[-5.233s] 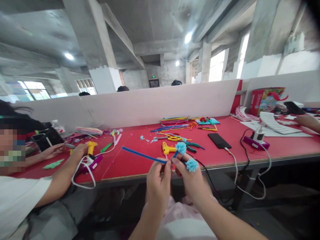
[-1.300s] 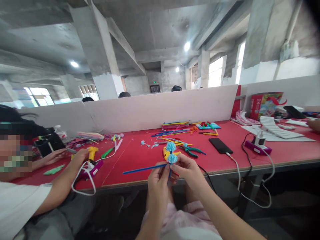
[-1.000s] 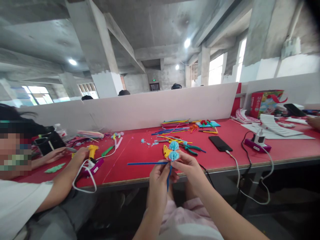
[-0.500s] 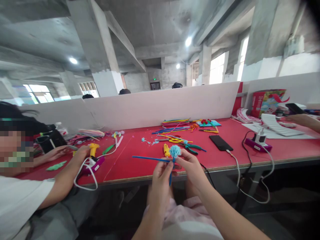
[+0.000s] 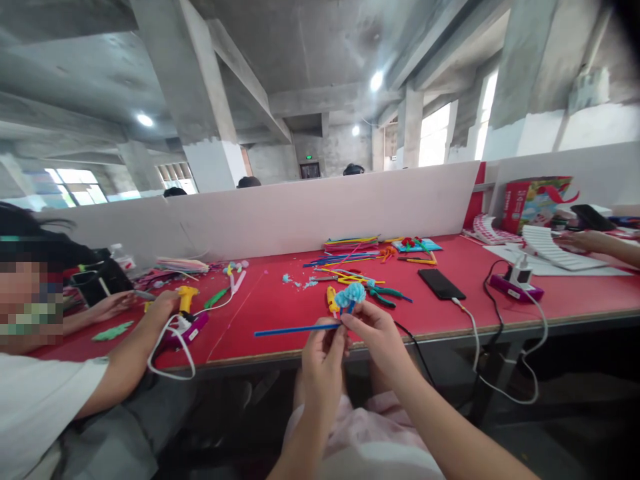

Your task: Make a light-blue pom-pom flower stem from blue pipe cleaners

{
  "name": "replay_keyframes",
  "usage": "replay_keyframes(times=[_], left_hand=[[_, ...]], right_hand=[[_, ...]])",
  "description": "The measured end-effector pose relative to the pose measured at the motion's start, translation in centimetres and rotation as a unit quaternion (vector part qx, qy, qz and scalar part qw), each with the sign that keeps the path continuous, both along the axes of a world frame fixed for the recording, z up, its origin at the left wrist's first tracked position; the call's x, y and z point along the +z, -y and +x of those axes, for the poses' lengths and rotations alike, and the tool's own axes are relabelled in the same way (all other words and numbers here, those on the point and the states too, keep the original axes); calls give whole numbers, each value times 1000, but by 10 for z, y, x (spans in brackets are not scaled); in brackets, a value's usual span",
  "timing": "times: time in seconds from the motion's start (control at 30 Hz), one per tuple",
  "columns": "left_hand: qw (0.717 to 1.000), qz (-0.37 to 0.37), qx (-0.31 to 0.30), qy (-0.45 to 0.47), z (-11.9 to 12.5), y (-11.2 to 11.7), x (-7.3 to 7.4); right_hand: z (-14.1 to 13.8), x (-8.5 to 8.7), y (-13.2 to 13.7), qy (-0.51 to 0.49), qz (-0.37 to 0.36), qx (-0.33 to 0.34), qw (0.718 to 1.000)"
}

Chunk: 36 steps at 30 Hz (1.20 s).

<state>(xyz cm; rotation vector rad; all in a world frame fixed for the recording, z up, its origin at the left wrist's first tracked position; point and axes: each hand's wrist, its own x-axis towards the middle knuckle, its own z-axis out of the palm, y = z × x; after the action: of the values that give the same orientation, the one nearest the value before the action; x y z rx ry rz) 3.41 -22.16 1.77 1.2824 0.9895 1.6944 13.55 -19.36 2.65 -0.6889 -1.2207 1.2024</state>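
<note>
Fingers [image 5: 334, 333] of left hand [image 5: 324, 350]: closed in a pinch on the blue stem [image 5: 295, 329], right beside the other hand's grip. Fingers of right hand [image 5: 377, 333]: clamped on the stem just under the pompom [image 5: 351, 294].
Stem: held about level over the near edge of the table [image 5: 450, 313], with the long end pointed left.
Pompom: pale blue, raised above the fingertips, seen in front of a glue gun [image 5: 331, 300] and pliers [image 5: 387, 293] that lie on the table.
Handling, as judged: the two pinches are best held close together, so that the wire is bent only at the joint. The pompom is better gripped at its base than by the fluff, which is easily crushed.
Co-worker's hand [image 5: 163, 303]: well apart, at left.
</note>
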Motion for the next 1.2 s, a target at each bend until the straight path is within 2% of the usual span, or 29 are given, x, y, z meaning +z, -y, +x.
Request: replay_keyframes(times=[0.2, 0.3, 0.4, 0.47, 0.67, 0.8, 1.0, 1.07, 1.2], left_hand=[[996, 47, 20, -73, -4, 4, 0], [999, 20, 22, -12, -4, 4, -2], [998, -27, -19, 50, -4, 2, -1], [997, -43, -41, 51, -4, 0, -1], [996, -62, -46, 50, -7, -2, 1], [996, -75, -45, 29, -7, -1, 5], [999, -24, -8, -41, -4, 3, 14], [999, -5, -8, -32, -4, 2, 15], [999, -12, -23, 45, -5, -4, 11]], right_hand=[[9, 3, -4, 34, 19, -31, 999], [13, 6, -4, 48, 14, -32, 998], [13, 9, -3, 49, 12, -31, 998], [13, 10, -2, 47, 13, -33, 998], [8, 9, -4, 41, 7, -42, 998], [6, 13, -6, 45, 23, -56, 997], [6, 20, 1, 51, 37, -84, 994], [8, 20, 3, 50, 41, -67, 996], [12, 18, 2, 45, 44, 18, 998]])
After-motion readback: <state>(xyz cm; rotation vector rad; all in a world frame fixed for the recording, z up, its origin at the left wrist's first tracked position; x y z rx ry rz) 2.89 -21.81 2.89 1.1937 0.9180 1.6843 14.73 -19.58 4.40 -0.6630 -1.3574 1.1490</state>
